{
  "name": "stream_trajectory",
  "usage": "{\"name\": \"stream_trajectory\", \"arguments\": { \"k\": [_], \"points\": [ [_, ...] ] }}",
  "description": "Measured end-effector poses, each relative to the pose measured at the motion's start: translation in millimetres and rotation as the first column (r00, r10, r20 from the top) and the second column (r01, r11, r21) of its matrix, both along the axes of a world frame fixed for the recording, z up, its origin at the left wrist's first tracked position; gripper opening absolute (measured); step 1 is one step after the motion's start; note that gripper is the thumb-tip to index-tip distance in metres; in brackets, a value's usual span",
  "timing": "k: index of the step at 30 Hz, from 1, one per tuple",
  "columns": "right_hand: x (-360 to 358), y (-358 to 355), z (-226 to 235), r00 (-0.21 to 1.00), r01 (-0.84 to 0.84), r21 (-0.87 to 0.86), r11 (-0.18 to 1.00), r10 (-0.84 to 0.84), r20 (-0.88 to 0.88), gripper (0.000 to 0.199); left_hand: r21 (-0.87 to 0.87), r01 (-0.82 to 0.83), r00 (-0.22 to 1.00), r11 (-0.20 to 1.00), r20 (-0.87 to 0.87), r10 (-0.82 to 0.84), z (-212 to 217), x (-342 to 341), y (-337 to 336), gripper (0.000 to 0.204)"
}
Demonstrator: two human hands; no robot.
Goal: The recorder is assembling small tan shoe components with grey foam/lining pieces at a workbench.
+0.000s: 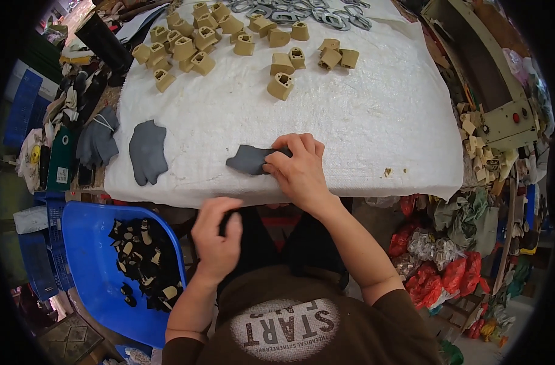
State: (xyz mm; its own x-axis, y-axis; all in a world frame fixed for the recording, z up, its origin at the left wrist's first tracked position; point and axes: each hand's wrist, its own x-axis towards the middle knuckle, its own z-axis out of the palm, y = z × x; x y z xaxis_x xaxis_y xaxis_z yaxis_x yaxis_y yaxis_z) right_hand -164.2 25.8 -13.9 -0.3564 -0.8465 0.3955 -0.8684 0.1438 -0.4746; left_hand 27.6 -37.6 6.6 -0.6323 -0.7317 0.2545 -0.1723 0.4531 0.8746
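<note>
1. my right hand (298, 173) pressed down on a dark grey cut piece (248, 160) near the front edge of the white woven cloth (350, 121) covering the table, fingers curled and pinching its right end.
2. my left hand (218, 234) hung below the table edge over my lap, closed round something small and dark; i couldn't tell what.
3. the piece looked thin, soft and light, likely floppy, so i judged an edge pinch best.
4. another grey cut piece (148, 151) lay to the left, well apart.
5. tan moulded blocks (281, 85) sat farther back.
6. a blue bin (89, 267) of black scraps stood at my left.
</note>
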Motion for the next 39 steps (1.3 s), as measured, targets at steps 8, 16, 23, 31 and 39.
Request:
{"name": "stream_trajectory", "arguments": {
  "k": [8, 16, 23, 31, 39],
  "points": [
    [-4.7, 14.2, 27.8, 0.948, -0.17, -0.202, 0.965, 0.215, 0.232, 0.013, 0.684, 0.3, 0.941, 0.665, -0.326, -0.089, -0.2, -48.0, 3.3, 0.041],
    [-73.0, -41.2, 8.1, 0.924, 0.228, -0.124, 0.966, -0.175, 0.341, 0.033, 0.804, 0.301, 0.902, 0.512, -0.415, 0.122, -0.3, -59.2, -6.7, 0.044],
    [-80.3, -73.6, -18.2, 0.952, 0.291, -0.23, 0.929, -0.256, 0.17, 0.034, 0.823, 0.349, 0.882, 0.449, -0.45, 0.14, -13.3, -49.9, -1.9, 0.044],
    [-49.1, -12.3, 38.9, 0.964, 0.267, -0.152, 0.952, -0.262, 0.049, 0.03, 0.837, 0.364, 0.875, 0.408, -0.458, 0.158, -8.0, -36.4, -3.4, 0.04],
    [-36.8, 23.5, 19.8, 0.956, 0.28, 0.067, 0.958, -0.272, -0.111, 0.033, 0.858, 0.353, 0.9, 0.374, -0.42, 0.114, -1.2, -39.9, 4.4, 0.039]
  ]
}}
